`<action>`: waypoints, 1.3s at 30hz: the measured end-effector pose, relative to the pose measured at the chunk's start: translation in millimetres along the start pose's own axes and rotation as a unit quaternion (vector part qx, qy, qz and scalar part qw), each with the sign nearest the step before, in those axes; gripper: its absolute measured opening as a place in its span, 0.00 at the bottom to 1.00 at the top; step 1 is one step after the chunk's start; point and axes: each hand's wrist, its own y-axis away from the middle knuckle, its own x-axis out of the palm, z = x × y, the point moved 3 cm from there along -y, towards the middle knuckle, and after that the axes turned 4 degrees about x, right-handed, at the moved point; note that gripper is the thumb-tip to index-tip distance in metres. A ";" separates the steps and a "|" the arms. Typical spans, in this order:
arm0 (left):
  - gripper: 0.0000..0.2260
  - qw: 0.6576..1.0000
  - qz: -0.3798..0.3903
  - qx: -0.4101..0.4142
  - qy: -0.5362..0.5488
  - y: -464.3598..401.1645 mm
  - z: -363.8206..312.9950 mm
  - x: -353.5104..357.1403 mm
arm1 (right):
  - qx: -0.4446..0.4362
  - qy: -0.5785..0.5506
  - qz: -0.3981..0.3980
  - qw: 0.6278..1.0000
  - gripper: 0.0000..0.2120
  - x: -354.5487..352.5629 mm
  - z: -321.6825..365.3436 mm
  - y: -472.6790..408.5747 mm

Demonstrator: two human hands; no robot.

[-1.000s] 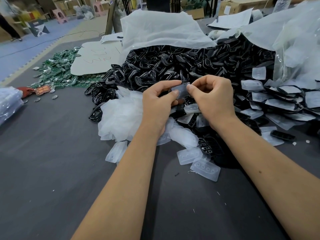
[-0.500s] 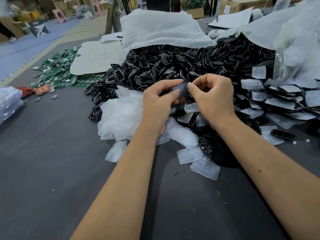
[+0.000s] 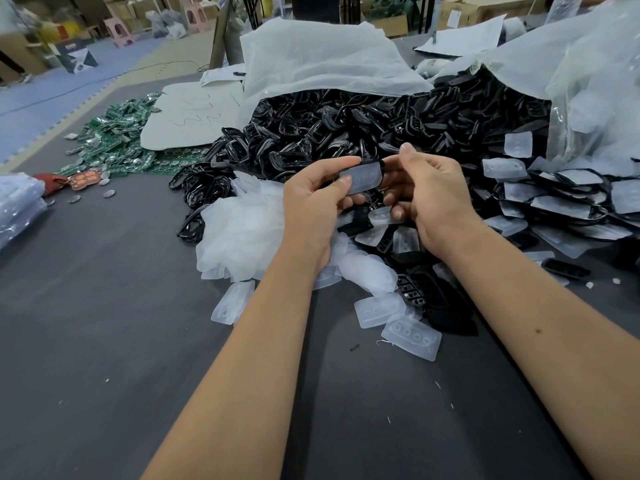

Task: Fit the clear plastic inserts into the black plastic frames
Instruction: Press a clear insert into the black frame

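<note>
Above a grey tabletop (image 3: 104, 323), the left hand (image 3: 311, 199) pinches a clear insert (image 3: 362, 176) seated in a black frame (image 3: 381, 167), the right hand (image 3: 426, 192) grasping its other end, before a heap of black frames (image 3: 346, 133).

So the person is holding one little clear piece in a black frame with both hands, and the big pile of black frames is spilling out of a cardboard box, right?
Almost. Both the left hand and right hand do hold the clear insert in its black frame. But the pile of black frames spills from a white plastic bag, not a cardboard box. The head view shows it.
</note>
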 end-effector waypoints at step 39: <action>0.09 0.994 -0.009 0.062 -0.088 -0.4 2.3 0.5 | -0.066 0.123 0.037 0.990 0.08 2.1 -3.6 -0.1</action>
